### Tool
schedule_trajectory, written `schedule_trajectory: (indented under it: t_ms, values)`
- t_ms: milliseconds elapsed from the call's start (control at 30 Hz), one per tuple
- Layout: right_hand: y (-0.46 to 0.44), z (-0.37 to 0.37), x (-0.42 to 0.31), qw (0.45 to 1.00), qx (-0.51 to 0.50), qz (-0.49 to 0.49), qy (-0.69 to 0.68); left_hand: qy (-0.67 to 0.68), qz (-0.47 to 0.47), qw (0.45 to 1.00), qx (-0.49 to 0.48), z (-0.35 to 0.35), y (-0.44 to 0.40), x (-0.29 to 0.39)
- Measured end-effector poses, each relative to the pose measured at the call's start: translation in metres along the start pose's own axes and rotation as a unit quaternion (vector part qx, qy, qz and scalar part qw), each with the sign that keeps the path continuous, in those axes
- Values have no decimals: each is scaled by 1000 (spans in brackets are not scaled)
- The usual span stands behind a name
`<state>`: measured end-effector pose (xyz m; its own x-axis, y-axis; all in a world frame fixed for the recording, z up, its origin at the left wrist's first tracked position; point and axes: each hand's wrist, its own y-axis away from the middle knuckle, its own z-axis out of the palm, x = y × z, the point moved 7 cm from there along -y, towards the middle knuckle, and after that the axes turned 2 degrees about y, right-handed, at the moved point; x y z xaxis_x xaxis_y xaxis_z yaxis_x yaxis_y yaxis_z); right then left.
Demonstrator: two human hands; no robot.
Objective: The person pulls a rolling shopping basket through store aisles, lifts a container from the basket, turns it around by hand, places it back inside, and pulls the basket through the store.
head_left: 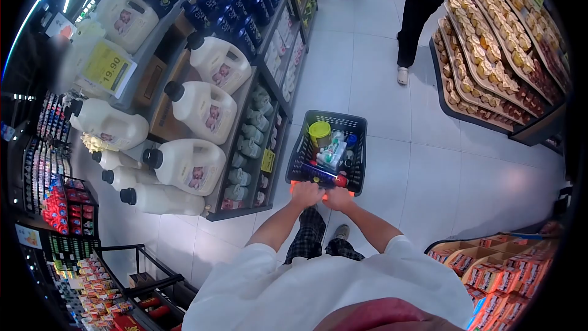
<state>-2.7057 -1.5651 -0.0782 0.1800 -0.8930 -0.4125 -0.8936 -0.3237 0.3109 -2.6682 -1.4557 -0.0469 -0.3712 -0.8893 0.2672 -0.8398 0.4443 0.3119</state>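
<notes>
Both hands close round the orange handle [294,187] of a black shopping basket [363,153] in front of my legs. My left hand [306,195] grips it towards the left, and close beside it my right hand [337,198] grips the right part. Inside the basket are a yellow-green tub [319,132], white-and-green packages [332,153], something with a blue cap [351,139] and a dark blue cylinder [319,174] with a red end. The lower items partly hide one another.
On the left, a shelf [236,207] bears large white jugs [205,110] and blue packs, with a yellow price sign [109,67]. Ahead stands a person [419,18] beside a rack of packaged goods [484,49]. Orange boxes [502,276] fill a display at lower right.
</notes>
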Motion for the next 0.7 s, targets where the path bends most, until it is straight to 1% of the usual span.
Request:
schedule_trajectory:
  t_ms: [33, 133, 167, 267, 300, 400, 433, 467, 500, 533, 567, 600, 633, 667, 700]
  values:
    - [-12, -8, 7, 1000, 22, 0, -5, -3, 10, 1000, 11, -9, -14, 1]
    - [-42, -39, 23, 1000, 20, 3, -12, 11, 42, 998, 36, -30, -56, -1]
    - [-51, -53, 25, 999, 33, 1, 2, 24, 53, 997, 55, -40, -67, 0]
    - [-82, -73, 49, 998, 57, 17, -10, 25, 57, 997, 37, -44, -113, -5]
    - [-95, -72, 61, 998, 48, 28, 2, 44, 36, 998, 38, -49, -128, -7]
    - [-128, -94, 86, 998, 58, 31, 18, 83, 67, 994, 30, -71, -167, -5]
    - [-139, -96, 95, 998, 42, 39, 23, 101, 44, 993, 32, -78, -180, -8]
    - [-148, -96, 104, 998, 53, 37, 24, 116, 21, 993, 31, -82, -195, -11]
    - [-154, -102, 110, 996, 67, 46, 33, 186, 7, 980, 73, -87, -207, -15]
    - [-162, -113, 111, 995, 79, 58, 36, 251, -6, 961, 116, -92, -221, -21]
    - [-168, -123, 113, 993, 89, 61, 42, 373, -29, 921, 111, -94, -236, -24]
    - [-175, -129, 119, 994, 87, 54, 36, 488, -54, 865, 107, -99, -249, -25]
    - [-184, -135, 126, 995, 72, 55, 37, 582, -20, 803, 128, -115, -259, -19]
    - [-193, -137, 135, 995, 73, 54, 36, 668, 16, 729, 148, -142, -266, -13]
    - [-200, -147, 137, 995, 68, 54, 40, 748, 56, 657, 71, -185, -264, -2]
